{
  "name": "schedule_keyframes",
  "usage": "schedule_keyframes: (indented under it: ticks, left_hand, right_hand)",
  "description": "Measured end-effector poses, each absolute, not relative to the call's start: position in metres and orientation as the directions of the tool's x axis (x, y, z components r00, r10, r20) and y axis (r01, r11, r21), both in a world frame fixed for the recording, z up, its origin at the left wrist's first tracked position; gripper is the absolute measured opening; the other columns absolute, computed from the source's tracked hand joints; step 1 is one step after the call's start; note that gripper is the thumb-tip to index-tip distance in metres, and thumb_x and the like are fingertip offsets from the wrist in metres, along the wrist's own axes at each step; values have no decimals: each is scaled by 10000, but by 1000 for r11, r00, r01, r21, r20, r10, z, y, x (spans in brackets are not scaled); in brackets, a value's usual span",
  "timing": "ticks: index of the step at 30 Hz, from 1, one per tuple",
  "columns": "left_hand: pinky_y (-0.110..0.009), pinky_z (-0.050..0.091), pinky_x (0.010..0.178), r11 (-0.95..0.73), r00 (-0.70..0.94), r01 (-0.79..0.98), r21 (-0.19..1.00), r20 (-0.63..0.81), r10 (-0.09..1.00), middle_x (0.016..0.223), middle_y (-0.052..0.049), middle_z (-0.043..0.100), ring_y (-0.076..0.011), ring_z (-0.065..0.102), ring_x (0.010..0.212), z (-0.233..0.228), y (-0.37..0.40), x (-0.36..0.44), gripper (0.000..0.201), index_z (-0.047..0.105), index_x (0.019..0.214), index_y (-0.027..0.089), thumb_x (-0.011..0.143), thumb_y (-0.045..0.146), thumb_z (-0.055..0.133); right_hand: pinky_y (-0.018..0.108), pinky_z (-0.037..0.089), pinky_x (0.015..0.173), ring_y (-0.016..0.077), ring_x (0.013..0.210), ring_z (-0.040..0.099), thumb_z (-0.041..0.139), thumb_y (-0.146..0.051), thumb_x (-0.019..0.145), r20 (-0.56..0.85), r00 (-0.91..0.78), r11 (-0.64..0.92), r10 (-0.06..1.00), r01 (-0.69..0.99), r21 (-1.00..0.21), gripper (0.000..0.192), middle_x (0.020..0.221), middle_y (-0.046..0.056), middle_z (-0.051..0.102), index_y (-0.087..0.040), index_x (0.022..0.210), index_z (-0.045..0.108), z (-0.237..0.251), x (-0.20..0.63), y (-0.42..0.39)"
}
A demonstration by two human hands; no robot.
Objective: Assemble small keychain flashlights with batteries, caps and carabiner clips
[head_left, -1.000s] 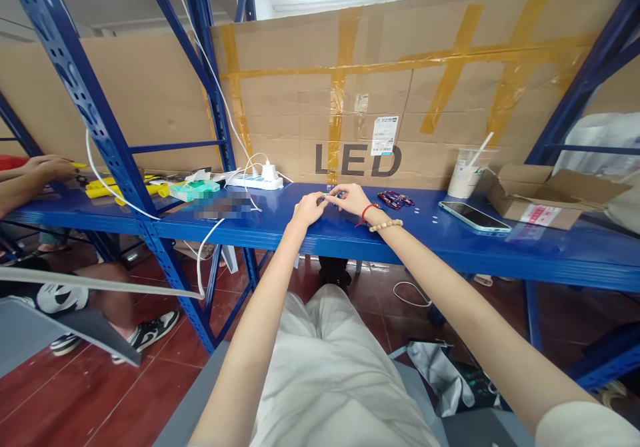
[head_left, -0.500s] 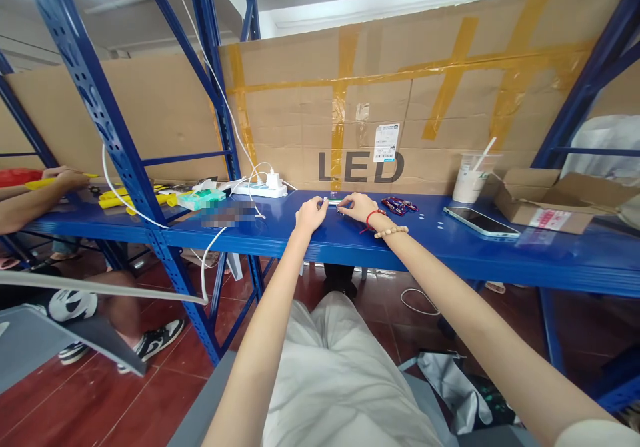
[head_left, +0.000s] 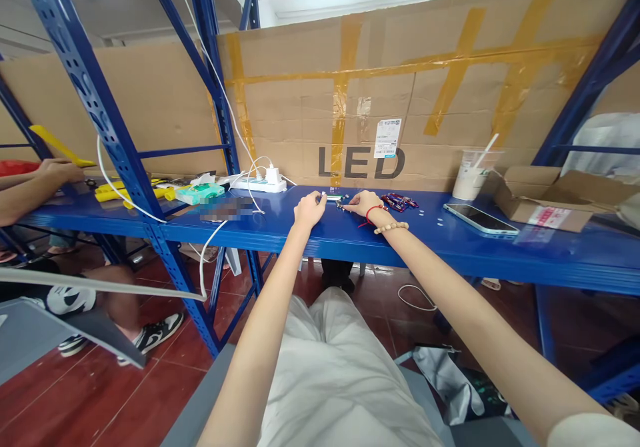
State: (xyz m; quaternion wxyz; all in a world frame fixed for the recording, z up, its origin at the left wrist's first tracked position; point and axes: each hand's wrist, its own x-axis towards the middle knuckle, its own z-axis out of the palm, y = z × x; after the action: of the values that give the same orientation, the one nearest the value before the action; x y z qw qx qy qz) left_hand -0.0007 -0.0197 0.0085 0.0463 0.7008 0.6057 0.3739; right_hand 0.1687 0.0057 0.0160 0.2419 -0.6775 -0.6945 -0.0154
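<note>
Since the earlier frame both hands have sunk to the blue shelf (head_left: 280, 224) and drawn slightly apart. The left hand (head_left: 309, 210) pinches a small pale part (head_left: 323, 196); the right hand (head_left: 363, 203) rests curled beside tiny pieces (head_left: 340, 204), its grip unclear. A cup (head_left: 467, 175) holds a straw (head_left: 484, 148).

A smartphone (head_left: 481, 219) lay face up on the blue shelf (head_left: 500, 250), near a plastic cup (head_left: 469, 175) with a straw and an open cardboard box (head_left: 545, 200). A white power strip (head_left: 260, 183) with a plugged charger sat against the taped cardboard sheet (head_left: 400, 100) printed "LED". Yellow tools (head_left: 131, 192) and a green packet (head_left: 199, 194) lay farther left, where another person's hand (head_left: 59, 170) rested.
</note>
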Motion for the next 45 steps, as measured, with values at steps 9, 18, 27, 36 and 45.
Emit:
schedule_keyframes:
  ticks: [9, 18, 27, 36, 45]
  left_hand:
    - [-313, 419, 763, -270, -9, 807, 524, 469, 883, 940, -30, 667, -235, 578, 954, 8, -20, -1, 335, 599, 946, 256, 864, 461, 348]
    - [-304, 416, 749, -278, -2, 803, 526, 470, 882, 908, -25, 668, -227, 581, 933, 8, -19, -1, 336, 603, 911, 255, 861, 470, 350]
    - [-300, 418, 751, -284, 0, 800, 529, 473, 881, 901, -23, 667, -222, 583, 924, 8, -19, -1, 340, 602, 909, 256, 861, 475, 347]
    - [-307, 416, 772, -280, 4, 801, 529, 463, 886, 942, -25, 665, -228, 575, 948, 7, -17, -1, 353, 588, 981, 260, 864, 478, 336]
    - [-307, 416, 753, -286, 15, 798, 531, 456, 890, 917, -31, 667, -231, 577, 929, 10, -20, -2, 368, 595, 962, 253, 863, 491, 333]
  right_hand:
    - [237, 504, 696, 180, 805, 653, 712, -217, 677, 401, -18, 173, 916, 920, -353, 143, 831, 42, 707, -170, 813, 711, 12, 173, 14]
    - [248, 506, 779, 167, 869, 645, 577, -99, 752, 510, -76, 314, 857, 862, -399, 202, 928, 42, 699, -163, 897, 702, 6, 175, 24]
    - [235, 493, 731, 166, 872, 636, 627, -241, 751, 456, -111, 297, 883, 884, -361, 162, 906, 6, 701, -219, 888, 711, 10, 170, 12]
    - [280, 448, 768, 198, 877, 624, 644, -471, 705, 390, -94, 194, 916, 954, -227, 241, 904, -4, 701, -274, 817, 728, 13, 169, 8]
    - [270, 450, 736, 202, 833, 636, 646, -435, 717, 381, -115, 215, 917, 949, -231, 226, 856, 24, 709, -238, 781, 736, 15, 168, 6]
